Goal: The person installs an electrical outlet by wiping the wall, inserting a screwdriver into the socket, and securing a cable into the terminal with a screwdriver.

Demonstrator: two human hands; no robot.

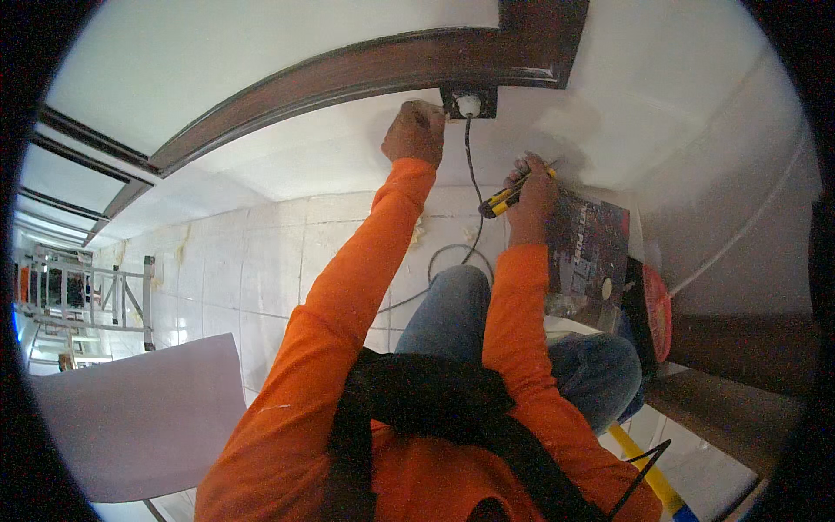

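My left hand (414,134) is closed against the white wall, just left of a black wall socket (489,103). What its fingers hold, if anything, is hidden. A pale plug (469,106) sits in the socket, and its dark cable (474,174) hangs down to the floor. Lower and to the right of the socket, my right hand (532,193) grips a yellow and black utility knife (504,200). The knife lies slanted across the fingers, its black end toward the cable.
Dark brown wood trim (365,65) runs along the wall above the socket. A dark printed box (590,244) stands right of my right arm, with a red round-edged object (657,313) beyond it. Far left are a metal ladder (130,300) and a greyish-mauve panel (148,418). White tiles (261,252) cover the floor.
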